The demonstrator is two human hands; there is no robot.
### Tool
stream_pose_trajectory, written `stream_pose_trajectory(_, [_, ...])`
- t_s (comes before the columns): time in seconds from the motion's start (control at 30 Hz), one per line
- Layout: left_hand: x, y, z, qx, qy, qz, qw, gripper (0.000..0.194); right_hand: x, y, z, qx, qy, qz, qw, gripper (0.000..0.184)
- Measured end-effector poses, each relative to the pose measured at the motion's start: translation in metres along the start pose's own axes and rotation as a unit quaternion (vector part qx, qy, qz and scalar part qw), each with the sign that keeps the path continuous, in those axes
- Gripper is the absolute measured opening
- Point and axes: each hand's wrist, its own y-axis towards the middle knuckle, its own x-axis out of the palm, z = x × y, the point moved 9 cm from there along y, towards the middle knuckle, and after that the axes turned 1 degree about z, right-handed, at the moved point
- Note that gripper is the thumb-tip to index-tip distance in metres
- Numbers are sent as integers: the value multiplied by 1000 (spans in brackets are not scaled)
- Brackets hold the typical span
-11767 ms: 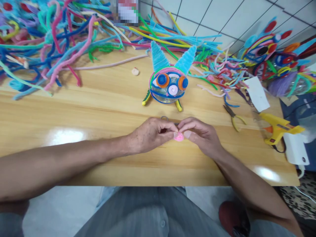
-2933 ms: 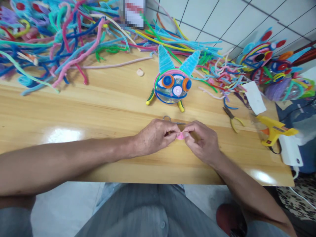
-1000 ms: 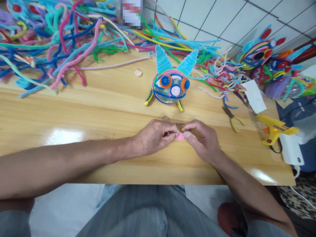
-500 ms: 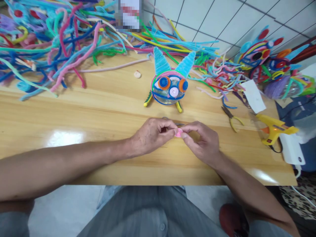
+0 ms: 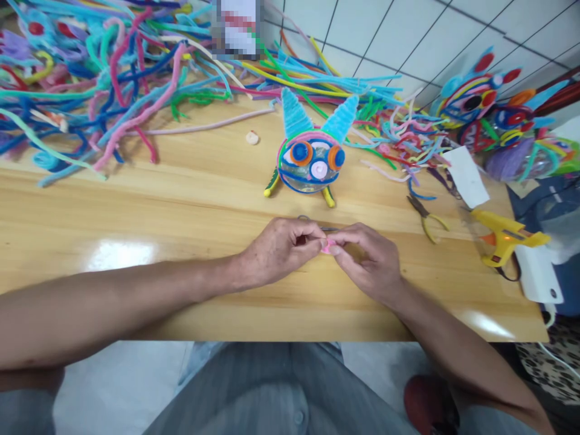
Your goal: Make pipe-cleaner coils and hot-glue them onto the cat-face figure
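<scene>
My left hand [image 5: 278, 251] and my right hand [image 5: 369, 260] meet fingertip to fingertip just above the wooden table [image 5: 158, 211]. Both pinch a small pink pipe-cleaner coil [image 5: 327, 246] between thumbs and forefingers. Behind the hands, partly hidden, lies a pair of scissors [image 5: 308, 221]. Further back stands a pipe-cleaner animal figure [image 5: 312, 154] with two light-blue cone ears, orange-and-blue coil eyes and a pink coil nose.
A big heap of coloured pipe cleaners [image 5: 113, 72] covers the table's back left and middle. Pliers with yellow handles [image 5: 426, 217] and a yellow glue gun [image 5: 505, 238] lie at the right. Finished figures [image 5: 493, 115] stand at the far right. A small pale coil [image 5: 252, 138] lies alone.
My fingers have shifted slightly around the pink coil, which now shows less between them. The hands stay in the same place; the view has moved only a little.
</scene>
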Motion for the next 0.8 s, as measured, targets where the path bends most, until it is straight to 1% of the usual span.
stream_pose_trajectory(0.2, [1,-1,-3,-10,-15,-3,1000,22,-3,-2,5,30,4,12,999,24])
stream_pose_trajectory(0.37, [1,-1,-1,-10,-2,-10,1000,20,1,-2,5,24,14,-10,1000,14])
stream_pose_trajectory(0.5, [-1,-1,-1,-14,-6,6,1000,19,-2,-3,10,61,27,8,998,17])
stream_pose_trajectory(0.57, [-1,-2,0,-10,-3,10,1000,18,-1,-3,13,80,35,7,996,16])
stream_pose_trajectory(0.67, [-1,-2,1,-1,6,9,1000,17,2,-5,15,93,44,1,995,10])
stream_pose_trajectory(0.8, [-1,-1,1,-5,21,3,1000,18,3,-8,22,107,51,16,993,14])
